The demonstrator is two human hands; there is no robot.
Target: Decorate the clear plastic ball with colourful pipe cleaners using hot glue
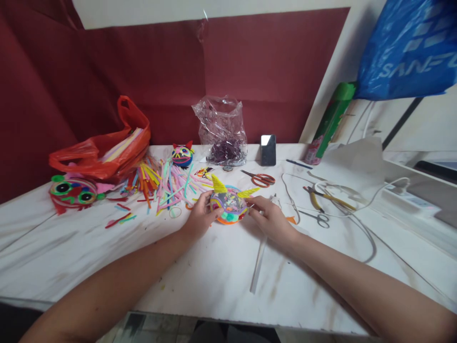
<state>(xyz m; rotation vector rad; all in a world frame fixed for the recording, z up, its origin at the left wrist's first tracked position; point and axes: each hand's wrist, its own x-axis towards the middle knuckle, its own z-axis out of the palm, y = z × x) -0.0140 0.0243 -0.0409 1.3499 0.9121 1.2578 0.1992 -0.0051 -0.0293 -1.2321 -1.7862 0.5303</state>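
A round craft head (229,205) covered in coloured pipe cleaners, with two yellow horns, rests on the white table (214,271). My left hand (200,216) grips its left side with curled fingers. My right hand (269,216) pinches its right side near the right horn. A clear glue stick (258,264) lies on the table under my right wrist.
A pile of coloured pipe cleaners (162,183), a red bag (107,152), two finished craft heads (73,191) (182,155), a clear plastic bag (222,131), a phone (268,149), orange scissors (260,178), pliers (323,196), small scissors (316,217) and a white cable (357,209) surround the work spot.
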